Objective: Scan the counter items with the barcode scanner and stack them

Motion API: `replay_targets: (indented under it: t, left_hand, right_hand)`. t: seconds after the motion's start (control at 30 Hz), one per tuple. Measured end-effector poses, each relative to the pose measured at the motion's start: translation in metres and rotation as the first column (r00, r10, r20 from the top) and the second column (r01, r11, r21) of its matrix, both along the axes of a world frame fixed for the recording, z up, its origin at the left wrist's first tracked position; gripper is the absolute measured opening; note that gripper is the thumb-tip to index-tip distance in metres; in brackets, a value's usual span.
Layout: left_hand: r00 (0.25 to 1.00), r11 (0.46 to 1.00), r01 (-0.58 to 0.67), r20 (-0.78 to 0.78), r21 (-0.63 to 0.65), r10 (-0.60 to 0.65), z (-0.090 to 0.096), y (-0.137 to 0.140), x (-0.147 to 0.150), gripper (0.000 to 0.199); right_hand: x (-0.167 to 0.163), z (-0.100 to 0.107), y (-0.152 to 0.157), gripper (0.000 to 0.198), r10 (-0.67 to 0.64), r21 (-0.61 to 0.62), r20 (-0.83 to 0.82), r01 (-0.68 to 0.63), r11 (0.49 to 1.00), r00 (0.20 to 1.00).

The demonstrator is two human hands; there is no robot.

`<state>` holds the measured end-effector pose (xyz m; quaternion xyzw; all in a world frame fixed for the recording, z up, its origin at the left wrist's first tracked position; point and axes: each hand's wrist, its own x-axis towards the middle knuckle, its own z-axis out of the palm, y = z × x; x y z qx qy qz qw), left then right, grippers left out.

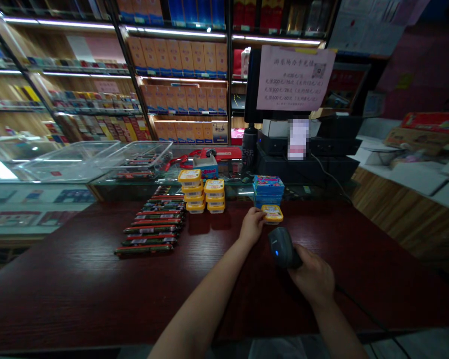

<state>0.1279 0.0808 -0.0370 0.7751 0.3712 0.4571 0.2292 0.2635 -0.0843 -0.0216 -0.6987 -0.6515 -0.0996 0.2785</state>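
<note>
My left hand [253, 225] reaches forward over the counter, its fingers closed on the left edge of a yellow-lidded plastic tub [272, 214]. The tub rests on the counter just in front of a stack of blue boxes [268, 189]. In my right hand [315, 273] is a dark barcode scanner [282, 248] with a small blue light, its head close to the tub. Its cable runs off toward the lower right. To the left stand two stacks of similar yellow tubs [190, 190]. Beside those lies a row of thin wrapped sticks [151, 229].
The dark red wooden counter [78, 289] spans the front. Clear plastic bins [134, 154] sit at the back left on glass. Behind the blue boxes stands a black register [314, 167] below a screen carrying a paper sign [295, 77]. Lit shelves of boxes [179, 57] line the wall.
</note>
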Motion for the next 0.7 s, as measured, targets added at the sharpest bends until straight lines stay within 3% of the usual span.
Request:
replay_targets:
  t: [0.17, 0.27, 0.33, 0.43, 0.53, 0.7]
  left_hand:
    - [0.995, 0.995, 0.061, -0.078, 0.080, -0.054, 0.008, -0.006, -0.020, 0.030]
    - [0.984, 0.974, -0.081, -0.139, 0.211, 0.112, 0.025, -0.008, -0.050, 0.025]
    - [0.940, 0.913, -0.254, -0.139, 0.321, 0.310, 0.041, -0.006, -0.074, 0.025]
    - [0.805, 0.758, -0.489, -0.112, 0.432, 0.583, 0.063, 0.002, -0.111, 0.030]
    - [0.695, 0.667, -0.569, -0.153, 0.482, 0.703, 0.077, 0.015, -0.140, 0.033]
    - [0.706, 0.724, -0.415, -0.307, 0.551, 0.639, 0.088, 0.030, -0.162, 0.018]
  right_hand:
    - [-0.001, 0.002, -0.002, 0.027, -0.019, -0.025, -0.004, 0.019, 0.999, 1.000]
    - [0.000, 0.001, -0.003, 0.026, -0.021, -0.029, 0.007, 0.021, 0.999, 1.000]
    - [0.000, 0.000, -0.003, 0.027, -0.010, -0.029, 0.012, 0.010, 1.000, 1.000]
    - [0.001, -0.002, -0.003, 0.028, -0.013, -0.040, 0.012, 0.014, 0.999, 1.000]
    - [0.000, -0.002, -0.004, 0.028, -0.016, -0.044, 0.030, 0.017, 0.999, 0.999]
    - [0.000, -0.002, -0.004, 0.026, -0.026, -0.049, 0.101, 0.031, 0.998, 0.995]
